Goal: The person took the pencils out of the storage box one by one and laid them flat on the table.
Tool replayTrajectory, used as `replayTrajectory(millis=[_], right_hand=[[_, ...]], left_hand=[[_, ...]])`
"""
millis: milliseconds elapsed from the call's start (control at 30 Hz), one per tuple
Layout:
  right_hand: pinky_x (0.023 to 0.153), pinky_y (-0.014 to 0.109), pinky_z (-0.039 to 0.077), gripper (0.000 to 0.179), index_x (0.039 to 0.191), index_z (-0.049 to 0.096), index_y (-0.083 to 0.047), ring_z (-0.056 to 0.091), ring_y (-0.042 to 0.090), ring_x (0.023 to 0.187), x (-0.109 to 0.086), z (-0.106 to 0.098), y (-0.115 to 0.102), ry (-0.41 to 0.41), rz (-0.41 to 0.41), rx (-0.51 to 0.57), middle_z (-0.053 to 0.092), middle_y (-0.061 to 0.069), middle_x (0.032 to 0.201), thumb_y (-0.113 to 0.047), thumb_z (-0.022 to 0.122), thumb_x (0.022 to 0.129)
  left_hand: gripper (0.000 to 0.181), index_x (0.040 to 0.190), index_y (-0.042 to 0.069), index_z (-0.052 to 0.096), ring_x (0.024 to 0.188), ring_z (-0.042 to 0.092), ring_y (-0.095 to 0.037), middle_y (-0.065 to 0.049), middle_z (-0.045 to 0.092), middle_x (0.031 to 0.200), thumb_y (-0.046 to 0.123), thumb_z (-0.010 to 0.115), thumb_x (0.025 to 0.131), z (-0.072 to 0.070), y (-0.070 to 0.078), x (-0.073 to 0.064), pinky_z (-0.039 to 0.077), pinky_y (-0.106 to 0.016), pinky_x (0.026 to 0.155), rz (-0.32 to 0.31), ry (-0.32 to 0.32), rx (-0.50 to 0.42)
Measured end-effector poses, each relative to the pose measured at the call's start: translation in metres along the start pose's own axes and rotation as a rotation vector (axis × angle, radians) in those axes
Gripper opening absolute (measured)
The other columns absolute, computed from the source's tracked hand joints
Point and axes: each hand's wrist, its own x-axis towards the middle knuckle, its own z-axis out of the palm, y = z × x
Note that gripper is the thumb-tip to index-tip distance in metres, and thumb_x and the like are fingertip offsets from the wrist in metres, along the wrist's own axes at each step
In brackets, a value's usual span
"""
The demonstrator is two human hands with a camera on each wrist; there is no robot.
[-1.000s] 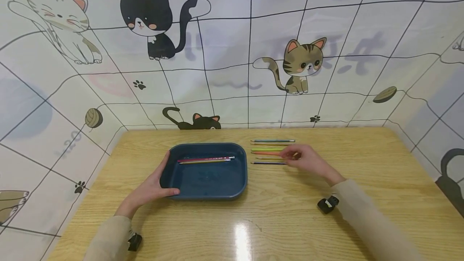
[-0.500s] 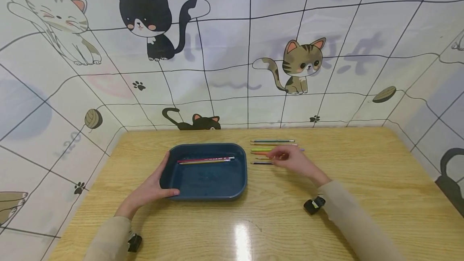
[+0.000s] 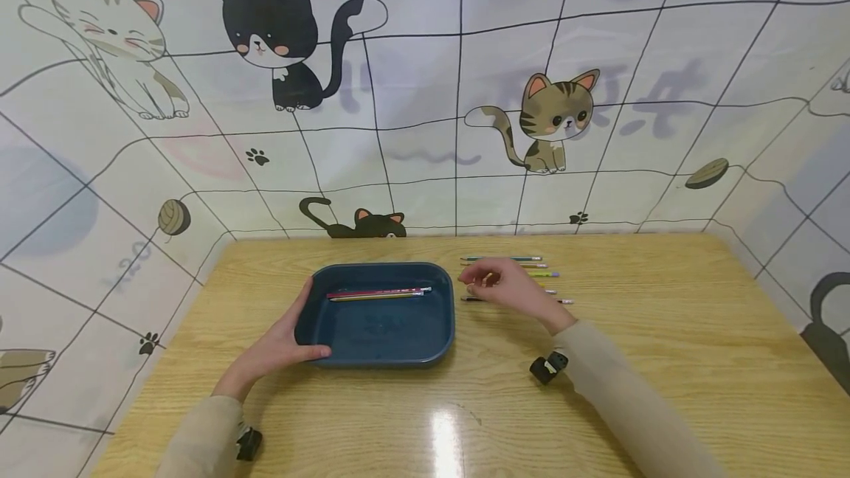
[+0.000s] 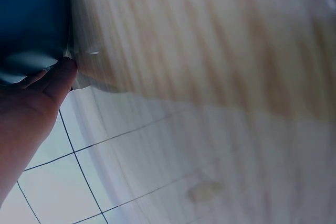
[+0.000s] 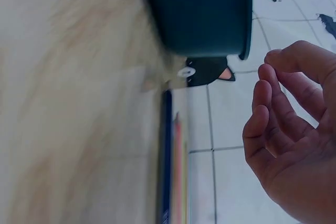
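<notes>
My left hand holds the left end of a dark blue tray, thumb over its near rim. Inside the tray lie a red pencil and a yellow pencil, side by side. Over the row of pencils right of the tray is my right hand. In the right wrist view its fingers are loosely bent, the thumb close to the index fingertip, and no object shows between them. Below it lie a dark blue pencil and a pinkish-orange pencil. The hand hides part of the row in the head view.
A green pencil lies at the back of the row, with several others in front. All rest on a wooden table. Behind stands a wall covering printed with cats and grid lines.
My right hand has slid leftward over the pencils toward the tray, uncovering their right ends. The left hand and the tray stay put.
</notes>
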Motion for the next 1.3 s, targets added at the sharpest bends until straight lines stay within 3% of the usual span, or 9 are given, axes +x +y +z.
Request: replayTrajectory(millis=[267,567,867,1300], right_hand=[[0.076,0.038,0.05,0.017,0.106,0.072,-0.004,0.058,0.022,0.085,0.018,0.011,-0.023,-0.009,-0.025,0.027,0.068,0.004,0.097,-0.003,0.066,0.09],[0.074,0.039,0.051,0.019,0.106,0.07,0.001,0.06,0.017,0.082,0.032,0.028,-0.037,-0.06,-0.12,0.023,0.068,0.006,0.095,-0.001,0.066,0.088],[0.077,0.034,0.053,0.025,0.111,0.069,-0.002,0.063,0.017,0.09,0.041,0.048,-0.041,-0.142,-0.182,-0.074,0.068,0.013,0.102,-0.001,0.067,0.086],[0.087,0.037,0.049,0.027,0.117,0.066,-0.001,0.062,0.024,0.102,0.059,0.07,-0.048,-0.264,-0.116,-0.24,0.066,0.013,0.112,-0.004,0.064,0.09]], left_hand=[[0.121,0.156,0.016,-0.003,0.142,0.003,-0.045,-0.02,-0.002,0.159,0.022,0.085,0.074,0.0,-0.001,0.001,0.012,-0.065,0.106,0.008,0.004,0.008],[0.121,0.156,0.016,-0.002,0.142,0.002,-0.045,-0.02,-0.002,0.159,0.022,0.085,0.073,0.0,-0.003,0.002,0.012,-0.066,0.106,0.01,0.007,-0.002],[0.121,0.156,0.016,-0.003,0.142,0.002,-0.044,-0.02,-0.003,0.159,0.022,0.085,0.073,0.0,-0.005,0.002,0.012,-0.066,0.106,0.018,0.002,-0.007],[0.122,0.156,0.016,-0.004,0.142,0.001,-0.042,-0.018,-0.004,0.16,0.021,0.085,0.073,0.0,-0.005,0.001,0.012,-0.065,0.106,0.017,0.002,-0.013]])
